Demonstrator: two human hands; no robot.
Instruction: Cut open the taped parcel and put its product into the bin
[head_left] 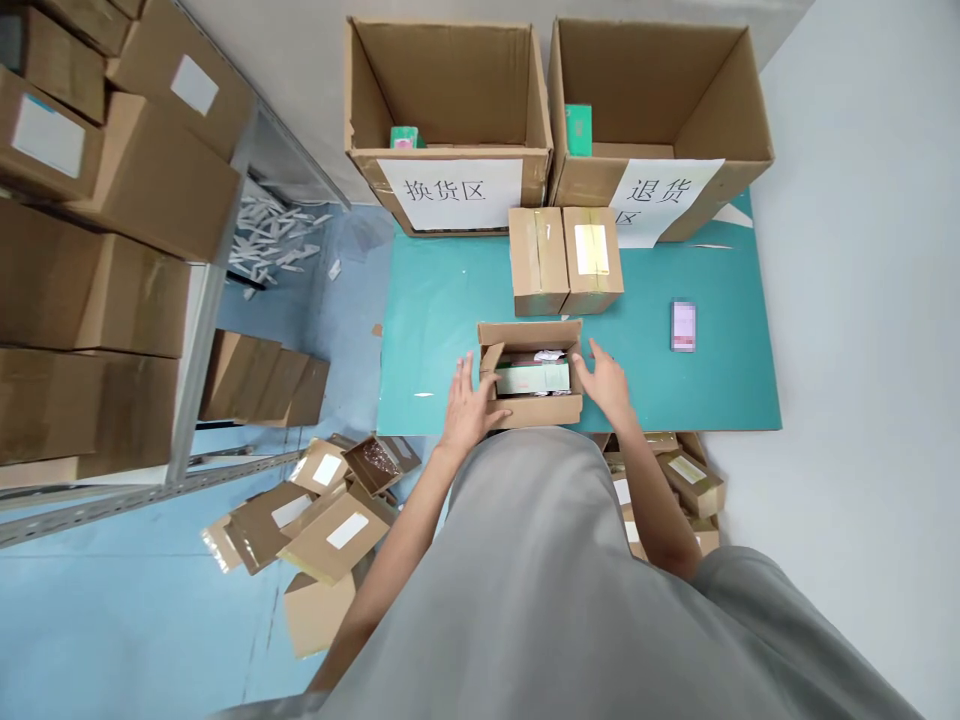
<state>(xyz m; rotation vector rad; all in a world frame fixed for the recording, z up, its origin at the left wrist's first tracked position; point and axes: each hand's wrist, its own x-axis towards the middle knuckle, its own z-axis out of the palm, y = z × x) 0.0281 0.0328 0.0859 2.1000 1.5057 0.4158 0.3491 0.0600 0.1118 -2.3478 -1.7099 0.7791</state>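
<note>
A small open cardboard box (536,411) lies at the front edge of the green table, its long flaps folded back. Inside it rests a pale green and white packet (533,378), with a crumpled silvery wrapper (550,355) behind. My left hand (469,406) is at the box's left end, fingers spread, touching the short flap and the near edge. My right hand (606,386) is at the right end, fingers apart, fingertips near or against the rim. Neither hand is closed round anything.
Behind stand two sealed cartons (538,262) and two large open boxes (446,95) with Chinese labels, each containing a green package. A phone (683,327) lies right on the table (442,300). Shelves of cartons (150,180) rise at left; opened boxes (337,530) litter the floor.
</note>
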